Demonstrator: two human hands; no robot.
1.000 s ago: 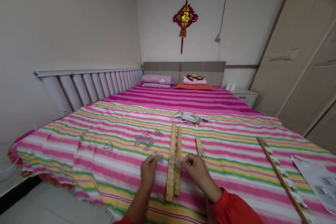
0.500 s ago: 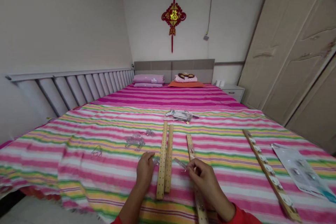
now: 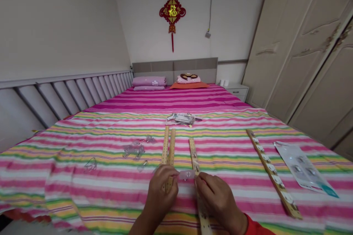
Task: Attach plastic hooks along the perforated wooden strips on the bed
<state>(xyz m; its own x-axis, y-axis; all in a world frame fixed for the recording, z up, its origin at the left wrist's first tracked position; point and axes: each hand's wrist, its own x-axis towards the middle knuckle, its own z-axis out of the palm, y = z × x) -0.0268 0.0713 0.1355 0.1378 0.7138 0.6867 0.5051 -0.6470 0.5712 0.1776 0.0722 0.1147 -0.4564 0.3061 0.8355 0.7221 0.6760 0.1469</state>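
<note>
A small clear plastic bag (image 3: 186,175) with small metal bits inside is stretched between my hands. My left hand (image 3: 162,189) pinches its left end, above two perforated wooden strips (image 3: 172,147) lying side by side. At the bag's right end my right hand (image 3: 217,198) is closed, with its fingertips on the plastic. Beneath that hand runs a third wooden strip (image 3: 192,147) with small metal pieces along it, partly covered by the hand. Several more little clear bags (image 3: 134,150) lie to the left on the striped bedspread (image 3: 110,187).
A wooden strip with white round pieces (image 3: 271,170) lies at the right, beside a clear blister pack (image 3: 303,169). Farther back is a plastic packet (image 3: 182,118). A clear crumpled scrap (image 3: 90,165) lies at the left. Folded bedding (image 3: 149,81) sits by the headboard (image 3: 193,67).
My left hand has moved right and taken hold of the small bag's other end. The bag, first hanging from my right hand, is now held level. The view has turned slightly right.
</note>
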